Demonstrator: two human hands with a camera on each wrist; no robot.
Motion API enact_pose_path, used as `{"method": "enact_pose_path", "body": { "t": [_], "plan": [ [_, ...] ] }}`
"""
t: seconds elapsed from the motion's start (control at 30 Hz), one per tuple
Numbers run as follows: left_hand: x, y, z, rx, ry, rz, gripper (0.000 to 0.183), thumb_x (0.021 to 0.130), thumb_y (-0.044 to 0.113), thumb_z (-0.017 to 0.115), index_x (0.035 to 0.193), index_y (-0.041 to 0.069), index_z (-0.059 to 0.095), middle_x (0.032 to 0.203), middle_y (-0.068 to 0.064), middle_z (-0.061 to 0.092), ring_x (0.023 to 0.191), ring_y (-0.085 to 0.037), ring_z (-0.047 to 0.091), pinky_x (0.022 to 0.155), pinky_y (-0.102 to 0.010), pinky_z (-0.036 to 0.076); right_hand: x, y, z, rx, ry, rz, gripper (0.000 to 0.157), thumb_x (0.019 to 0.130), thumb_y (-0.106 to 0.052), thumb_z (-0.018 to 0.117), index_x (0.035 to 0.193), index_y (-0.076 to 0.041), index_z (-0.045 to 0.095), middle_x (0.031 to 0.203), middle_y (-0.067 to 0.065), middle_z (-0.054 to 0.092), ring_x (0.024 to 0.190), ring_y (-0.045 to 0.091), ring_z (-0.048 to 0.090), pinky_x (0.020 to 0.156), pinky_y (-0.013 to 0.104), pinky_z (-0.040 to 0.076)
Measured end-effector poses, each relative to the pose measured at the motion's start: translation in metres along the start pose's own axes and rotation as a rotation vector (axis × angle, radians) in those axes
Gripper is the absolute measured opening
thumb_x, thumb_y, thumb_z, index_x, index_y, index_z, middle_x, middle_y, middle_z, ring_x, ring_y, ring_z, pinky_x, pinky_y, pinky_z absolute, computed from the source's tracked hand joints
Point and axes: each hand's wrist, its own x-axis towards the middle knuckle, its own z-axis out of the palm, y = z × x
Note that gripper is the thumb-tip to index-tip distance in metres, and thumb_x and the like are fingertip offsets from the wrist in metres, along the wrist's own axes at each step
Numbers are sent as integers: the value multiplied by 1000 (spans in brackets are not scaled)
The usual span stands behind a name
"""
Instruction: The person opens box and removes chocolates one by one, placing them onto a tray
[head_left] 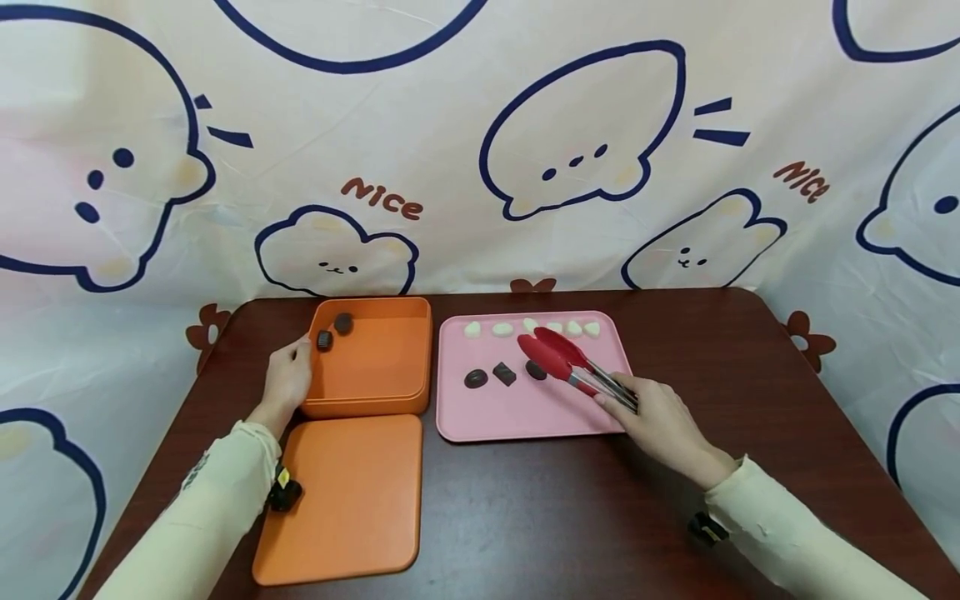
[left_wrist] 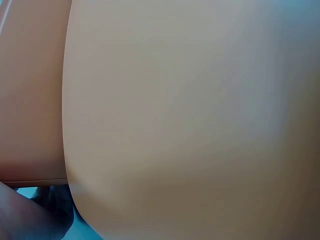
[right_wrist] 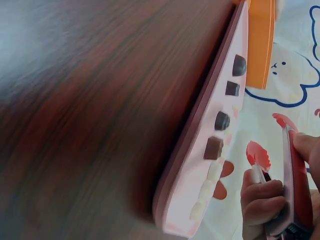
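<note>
My right hand (head_left: 663, 417) holds tongs (head_left: 558, 358) with red tips and metal arms above the pink tray (head_left: 525, 417). The two tips stand apart, and in the right wrist view nothing shows between them. Dark chocolates, including an oval one (head_left: 476, 379) and a rectangular one (head_left: 504, 373), lie in a row on the tray; the tongs partly cover another (head_left: 536, 370). At the left, my left hand (head_left: 288, 375) grips the left side of the orange box (head_left: 371, 367). Inside that box are a round dark chocolate (head_left: 343, 323) and a ridged one (head_left: 324, 340).
Several white pieces (head_left: 502, 330) line the tray's back edge. An orange lid (head_left: 345, 500) lies flat in front of the box, under my left forearm. The dark wooden table (head_left: 540, 517) ends at a patterned cloth (head_left: 450, 150) behind.
</note>
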Motion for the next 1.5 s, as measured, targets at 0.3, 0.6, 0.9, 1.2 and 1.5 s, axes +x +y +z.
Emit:
{"method": "enact_pose_path", "body": {
  "t": [0.3, 0.6, 0.9, 1.2, 1.5],
  "plan": [
    [1, -1, 4, -1, -6, 4, 59, 111, 42, 15, 161, 12, 23, 168, -14, 22, 153, -40, 26, 123, -58, 28, 12, -18, 11, 22, -2, -60, 30, 96, -35, 71, 117, -14, 72, 70, -4, 59, 58, 11, 48, 48, 23, 41],
    [0, -5, 5, 0, -15, 17, 60, 111, 43, 15, 161, 13, 23, 168, -15, 22, 154, -40, 24, 123, -58, 27, 21, -37, 25, 28, 11, -108, 38, 96, -36, 71, 124, -10, 71, 84, -1, 67, 70, 12, 54, 58, 24, 43],
    [-2, -6, 1, 8, -5, 11, 60, 110, 42, 15, 161, 12, 23, 168, -15, 21, 154, -41, 23, 124, -59, 25, 30, -60, 37, 45, -3, -151, 34, 95, -36, 72, 119, -12, 71, 77, -4, 61, 67, 12, 52, 57, 24, 44],
    [-2, -4, -1, 26, -4, 29, 60, 110, 42, 14, 161, 11, 23, 167, -19, 23, 150, -44, 30, 121, -61, 30, 45, -87, 43, 33, -17, -165, 27, 94, -39, 73, 111, -19, 70, 66, -5, 54, 60, 11, 49, 53, 25, 41],
    [-1, -1, -1, 21, 0, 33, 60, 110, 42, 15, 161, 11, 25, 166, -19, 26, 147, -45, 34, 119, -61, 33, 69, -124, 54, -113, -51, -218, 34, 93, -49, 71, 106, -18, 67, 63, -4, 50, 56, 13, 48, 44, 25, 33]
  ]
}}
